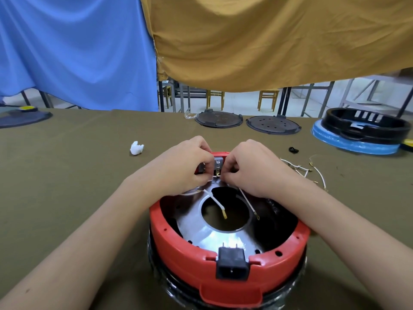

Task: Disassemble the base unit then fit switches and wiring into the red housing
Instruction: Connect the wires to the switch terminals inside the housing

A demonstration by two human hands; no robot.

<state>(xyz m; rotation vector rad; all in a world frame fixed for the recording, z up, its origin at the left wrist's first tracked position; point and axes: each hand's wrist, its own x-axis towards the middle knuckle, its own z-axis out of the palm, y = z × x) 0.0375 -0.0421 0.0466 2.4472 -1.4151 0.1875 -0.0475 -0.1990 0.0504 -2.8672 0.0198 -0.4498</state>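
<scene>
Surface: olive cloth-covered table [67,175].
Red housing [183,249]: below both hands.
Left hand [185,164]: fingers curled, pinching grey switch [218,163].
Right hand [252,166]: fingers curled, pinching white wire [247,201].

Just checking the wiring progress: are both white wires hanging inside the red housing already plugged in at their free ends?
No, the two white wires dangle over the red housing's plate hole, terminals unattached.

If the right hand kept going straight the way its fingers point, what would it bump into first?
Probably the grey switch. The right hand curls its fingers toward it at the far wall of the red housing, pinching a white wire there. The left hand lies just beyond; depth is unclear.
</scene>
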